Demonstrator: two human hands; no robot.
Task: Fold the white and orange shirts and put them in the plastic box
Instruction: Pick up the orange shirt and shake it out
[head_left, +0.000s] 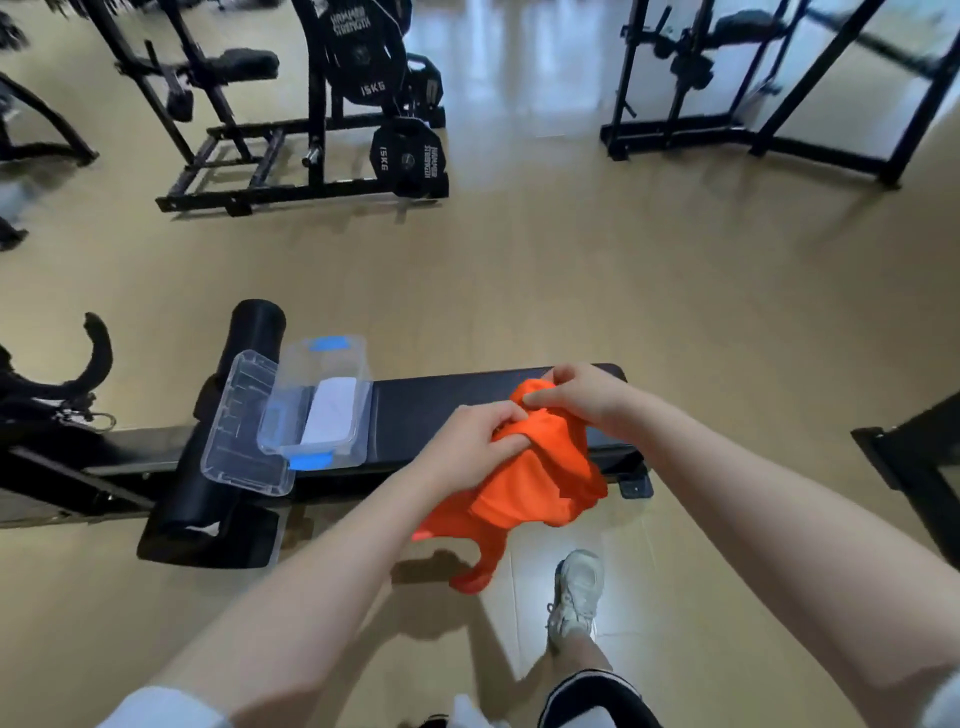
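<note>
orange shirt bunched, unfolded, hem dangling, both hands' grip on top

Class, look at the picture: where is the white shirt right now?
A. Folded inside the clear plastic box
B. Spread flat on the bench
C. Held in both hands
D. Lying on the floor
A: the white shirt lies folded inside the open plastic box on the bench, while both hands grip the orange shirt.

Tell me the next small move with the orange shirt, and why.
Probably spread the orange shirt flat on the bench: both hands, left and right, grip it bunched, part dangling off the edge. The white shirt already lies in the plastic box.
</note>
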